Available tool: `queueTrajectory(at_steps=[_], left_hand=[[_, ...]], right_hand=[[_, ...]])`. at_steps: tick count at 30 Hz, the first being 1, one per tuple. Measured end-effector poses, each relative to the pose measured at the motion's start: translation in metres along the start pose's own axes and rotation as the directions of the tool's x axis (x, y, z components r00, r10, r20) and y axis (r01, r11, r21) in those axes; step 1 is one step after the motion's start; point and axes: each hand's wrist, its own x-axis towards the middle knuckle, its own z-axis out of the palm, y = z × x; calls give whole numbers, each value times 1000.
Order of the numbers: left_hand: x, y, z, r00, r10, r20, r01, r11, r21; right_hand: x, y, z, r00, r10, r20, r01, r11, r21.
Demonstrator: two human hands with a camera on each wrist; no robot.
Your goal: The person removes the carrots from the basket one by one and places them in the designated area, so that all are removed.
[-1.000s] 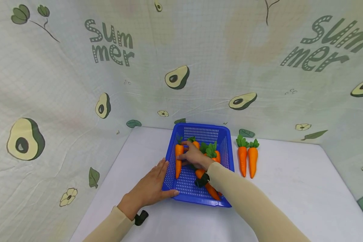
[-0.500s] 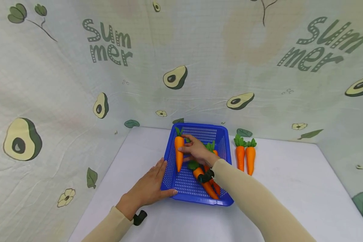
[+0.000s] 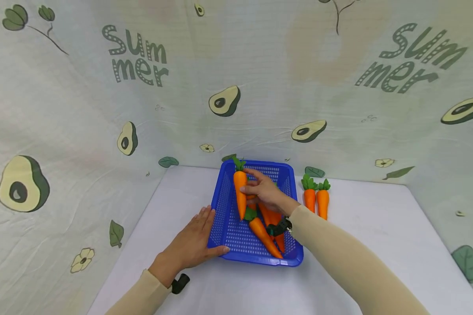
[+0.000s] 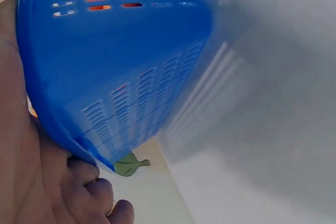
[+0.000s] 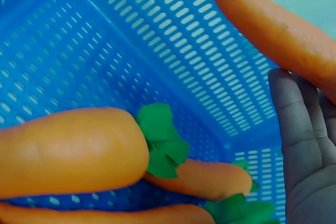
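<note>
Fingers of the right hand (image 3: 263,190) pinch the upper half of a leafy carrot (image 3: 240,188) in the head view; it hangs over the left part of the blue plastic basket (image 3: 236,240), leaves toward the far rim, tip toward the person. How high it is raised is hard to judge, and whether its tip touches the leaves of the slanting carrot (image 3: 266,237) I cannot tell. More carrots (image 3: 265,215) lie behind that hand and the black wrist camera (image 3: 279,227), so covered that a count is unsure. Two carrots (image 3: 322,202) lie side by side right of the basket on the white table (image 3: 358,218), their lower ends hidden by the right sleeve (image 3: 331,253). The left hand (image 3: 193,239) grasps nothing: its fingers lie straight against the basket's left side, thumb at the near rim.

From the left wrist, the basket's outer wall takes up most of the left half; orange shows through a few slots, too little to tell which carrot. The left hand runs off the left and bottom edges.

From the right wrist, the pinched carrot's leafy end is cut off at the right edge, and which fingers show below it is unclear. Three carrots lie in the basket, two cropped at the left, the other partly covered.
</note>
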Motion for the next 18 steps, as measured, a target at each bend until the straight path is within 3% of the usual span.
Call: queueTrajectory(at_steps=[18], left_hand=[[-2,-2,2,999,34,-18,-34,999,-23]], right_hand=[[-30,-14,-36,994,-76,-74,75,997,-23]])
